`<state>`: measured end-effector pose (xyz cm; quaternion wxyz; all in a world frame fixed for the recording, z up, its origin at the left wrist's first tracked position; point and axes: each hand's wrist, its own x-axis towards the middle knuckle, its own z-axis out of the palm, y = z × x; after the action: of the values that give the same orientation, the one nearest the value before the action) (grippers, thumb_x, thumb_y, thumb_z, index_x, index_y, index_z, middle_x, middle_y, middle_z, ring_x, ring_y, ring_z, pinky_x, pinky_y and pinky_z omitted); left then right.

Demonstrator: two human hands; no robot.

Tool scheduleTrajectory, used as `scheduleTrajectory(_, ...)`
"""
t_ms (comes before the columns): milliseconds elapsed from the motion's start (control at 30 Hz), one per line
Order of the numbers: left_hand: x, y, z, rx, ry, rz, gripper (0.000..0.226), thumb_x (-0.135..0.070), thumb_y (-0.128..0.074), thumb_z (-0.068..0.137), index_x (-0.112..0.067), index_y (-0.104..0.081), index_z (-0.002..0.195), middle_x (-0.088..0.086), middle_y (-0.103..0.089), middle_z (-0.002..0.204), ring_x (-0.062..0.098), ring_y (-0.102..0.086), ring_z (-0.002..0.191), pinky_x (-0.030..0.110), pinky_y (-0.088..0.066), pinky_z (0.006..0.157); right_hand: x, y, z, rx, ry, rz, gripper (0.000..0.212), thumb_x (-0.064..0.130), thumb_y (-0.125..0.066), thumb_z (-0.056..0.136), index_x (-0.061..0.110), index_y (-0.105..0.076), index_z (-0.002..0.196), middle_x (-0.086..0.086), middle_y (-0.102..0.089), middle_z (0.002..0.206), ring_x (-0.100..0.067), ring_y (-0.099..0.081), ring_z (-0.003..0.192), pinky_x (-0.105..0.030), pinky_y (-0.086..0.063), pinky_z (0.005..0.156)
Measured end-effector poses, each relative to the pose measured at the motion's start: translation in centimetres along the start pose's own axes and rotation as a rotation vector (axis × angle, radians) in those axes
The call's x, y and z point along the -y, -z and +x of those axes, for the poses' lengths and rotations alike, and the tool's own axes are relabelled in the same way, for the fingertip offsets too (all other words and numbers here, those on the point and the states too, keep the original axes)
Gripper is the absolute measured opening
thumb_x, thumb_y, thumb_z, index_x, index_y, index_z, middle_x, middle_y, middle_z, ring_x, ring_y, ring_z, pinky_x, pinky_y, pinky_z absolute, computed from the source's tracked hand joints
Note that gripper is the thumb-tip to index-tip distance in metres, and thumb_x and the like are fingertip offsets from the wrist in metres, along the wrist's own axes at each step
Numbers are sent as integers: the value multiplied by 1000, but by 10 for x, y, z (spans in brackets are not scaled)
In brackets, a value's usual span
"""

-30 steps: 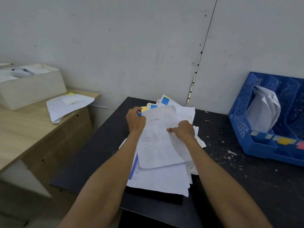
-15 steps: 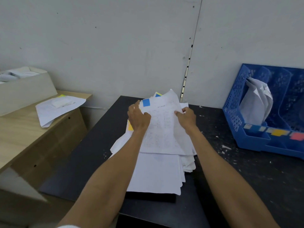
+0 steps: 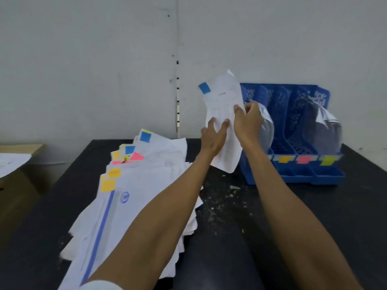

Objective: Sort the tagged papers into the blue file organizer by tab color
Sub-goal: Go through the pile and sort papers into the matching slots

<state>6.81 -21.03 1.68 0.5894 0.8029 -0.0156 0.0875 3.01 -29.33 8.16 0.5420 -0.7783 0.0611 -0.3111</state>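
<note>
I hold a white printed sheet with a blue tab point(image 3: 222, 105) upright in the air, just left of the blue file organizer point(image 3: 293, 176). My right hand point(image 3: 248, 124) pinches the sheet's right edge. My left hand point(image 3: 213, 137) rests on the sheet's lower left with fingers spread. The stack of tagged papers point(image 3: 134, 195) lies on the black table, with yellow, pink and blue tabs showing at its far edge. The organizer's front carries yellow, pink and yellow-green labels, and curled papers stand in two of its slots.
The black table point(image 3: 240, 237) has white scraps scattered near the organizer. A wooden desk point(image 3: 21, 149) with a loose sheet stands at the left. A grey wall runs close behind both.
Both hands lifted the blue-tabbed sheet off the stack and carried it right, up to the organizer. The camera turned right, so the organizer now sits nearer the middle.
</note>
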Motion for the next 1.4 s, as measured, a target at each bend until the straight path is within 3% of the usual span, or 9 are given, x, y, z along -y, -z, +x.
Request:
scheduleTrajectory(300,-44,-98,52,289,-156,-229,83,-87,-24,81,-35,-38,144,-7,-40,150,11,-37,139,47,-28,116,-13,56,40,-425,367,9,16,23,-48,99,12,-42,89,7,-44,71,-1,-43,57,-10,-33,53)
scheduleTrajectory(400,-51,-113,60,319,-177,-184,87,-86,-22,82,-26,-39,141,6,-41,149,22,-40,137,53,-33,112,-18,58,45,-492,489,1,16,19,-48,100,12,-41,88,8,-39,71,1,-40,57,-7,-31,55)
scheduleTrajectory(500,-57,-115,57,293,-201,-167,90,-84,-20,84,-13,-44,133,19,-47,138,35,-47,127,58,-40,104,-29,51,47,-464,498,11,17,18,-48,101,14,-38,87,13,-35,69,2,-38,57,-7,-30,56)
scheduleTrajectory(667,-50,-112,50,339,-142,-429,60,-70,-35,90,-24,-61,118,9,-66,119,23,-62,111,50,-45,103,-70,35,51,-291,272,-258,26,32,-38,102,11,-49,89,2,-54,74,-7,-49,60,-14,-27,50)
scheduleTrajectory(967,-54,-113,56,306,-82,-440,71,-62,-34,94,-19,-31,150,4,-34,154,18,-34,140,37,-28,117,-91,46,55,94,-96,-796,22,15,-45,98,2,-63,100,-17,-62,106,-32,-60,96,-34,-42,68)
scheduleTrajectory(1067,-53,-116,54,341,-72,-473,91,-80,-45,76,-19,-42,144,6,-41,150,18,-39,138,41,-27,118,-94,48,53,118,-121,-795,18,12,-47,97,1,-61,100,-17,-62,107,-32,-60,97,-35,-44,71)
scheduleTrajectory(1167,-51,-116,51,350,-93,-509,65,-65,-41,89,-21,-51,135,9,-50,142,20,-47,130,42,-30,116,-94,50,52,145,-140,-768,18,13,-48,98,1,-61,99,-17,-62,107,-32,-60,98,-34,-42,70)
scheduleTrajectory(1300,-44,-111,53,339,-61,-522,88,-81,-51,73,-19,-53,134,1,-50,141,15,-47,130,44,-31,116,-83,52,50,41,-56,-663,24,21,-47,98,2,-61,92,-16,-63,99,-33,-61,91,-32,-39,63)
scheduleTrajectory(1400,-51,-94,45,319,-57,-466,69,-70,-42,88,-17,-58,129,7,-55,137,21,-52,125,45,-37,112,-73,49,50,-101,51,-572,25,28,-50,96,6,-59,103,-13,-65,99,-32,-62,88,-32,-39,63)
